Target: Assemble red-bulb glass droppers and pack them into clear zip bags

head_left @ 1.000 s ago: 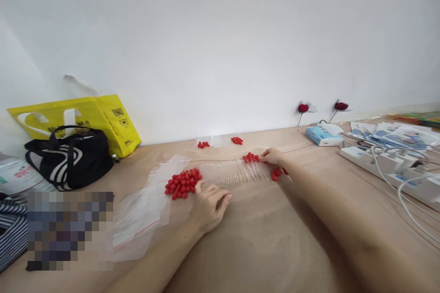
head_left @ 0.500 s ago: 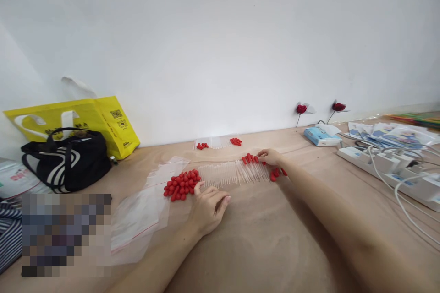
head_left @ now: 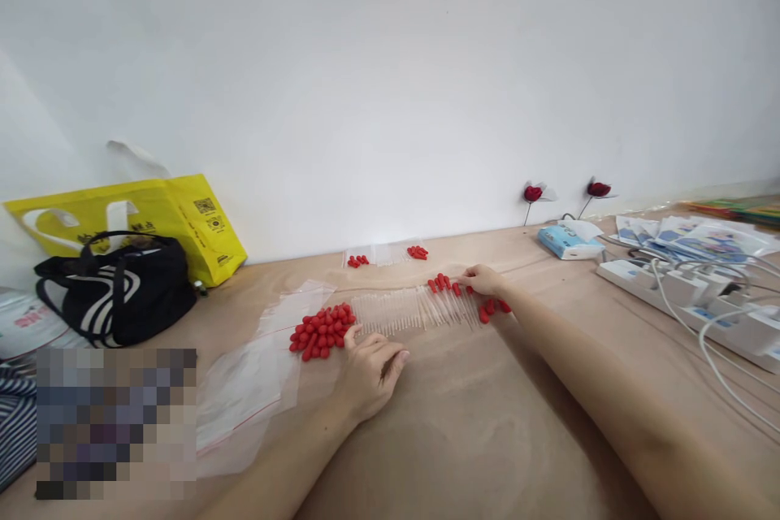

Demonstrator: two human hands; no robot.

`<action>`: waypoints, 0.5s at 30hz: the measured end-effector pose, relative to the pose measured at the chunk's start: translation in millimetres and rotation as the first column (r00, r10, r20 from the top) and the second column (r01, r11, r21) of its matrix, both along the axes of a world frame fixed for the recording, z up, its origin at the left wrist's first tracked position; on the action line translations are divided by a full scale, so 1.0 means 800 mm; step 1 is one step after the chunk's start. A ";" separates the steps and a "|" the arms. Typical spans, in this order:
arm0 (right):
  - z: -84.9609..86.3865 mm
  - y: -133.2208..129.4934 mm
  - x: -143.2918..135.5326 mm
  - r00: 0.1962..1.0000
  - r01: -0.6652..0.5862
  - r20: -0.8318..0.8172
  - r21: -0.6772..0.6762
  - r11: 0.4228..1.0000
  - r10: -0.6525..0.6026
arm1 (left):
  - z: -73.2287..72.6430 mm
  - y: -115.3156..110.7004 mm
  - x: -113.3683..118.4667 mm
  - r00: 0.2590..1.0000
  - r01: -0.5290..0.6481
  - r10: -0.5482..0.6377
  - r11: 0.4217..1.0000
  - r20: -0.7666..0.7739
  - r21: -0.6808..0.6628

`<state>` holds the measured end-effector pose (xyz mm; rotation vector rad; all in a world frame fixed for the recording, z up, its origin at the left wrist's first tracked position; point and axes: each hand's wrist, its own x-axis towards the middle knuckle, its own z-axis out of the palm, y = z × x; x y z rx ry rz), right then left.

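A row of thin pale sticks (head_left: 390,311) lies side by side on the wooden table. Several at its right end wear red bulb-shaped tips (head_left: 444,284) on their far ends. My right hand (head_left: 481,280) is at the far right end of this row, fingertips bent together around a red tip that is mostly hidden. A few loose red tips (head_left: 487,310) lie just under its wrist. On the left, a heap of red tips (head_left: 322,331) rests partly on a clear bag. My left hand (head_left: 371,370) lies beside that heap, fingers loosely curved, thumb apart, holding nothing visible.
Clear zip bags (head_left: 244,402) spread to the left. Against the wall lies a small bag with red-tipped sticks (head_left: 390,253). A black bag (head_left: 152,284) and a yellow bag (head_left: 213,244) stand left; tissues (head_left: 568,244) and a power strip (head_left: 688,309) with cables lie right.
My right hand has shifted slightly, and its fingertips now show a small gap from the neighbouring red tips, which lie a little more spread. My left hand stays in nearly the same place.
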<state>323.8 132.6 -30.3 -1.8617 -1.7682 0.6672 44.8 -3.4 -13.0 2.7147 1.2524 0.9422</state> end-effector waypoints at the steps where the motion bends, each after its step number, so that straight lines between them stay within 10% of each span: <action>1: 0.001 -0.002 0.002 1.000 -0.014 0.021 0.018 1.000 0.014 | 0.000 0.000 0.000 1.000 0.001 -0.001 1.000 -0.002 0.000; 15: 0.012 -0.068 0.006 0.904 -0.275 0.409 0.332 0.902 0.125 | -0.002 0.001 0.000 1.000 0.003 -0.003 1.000 -0.006 0.004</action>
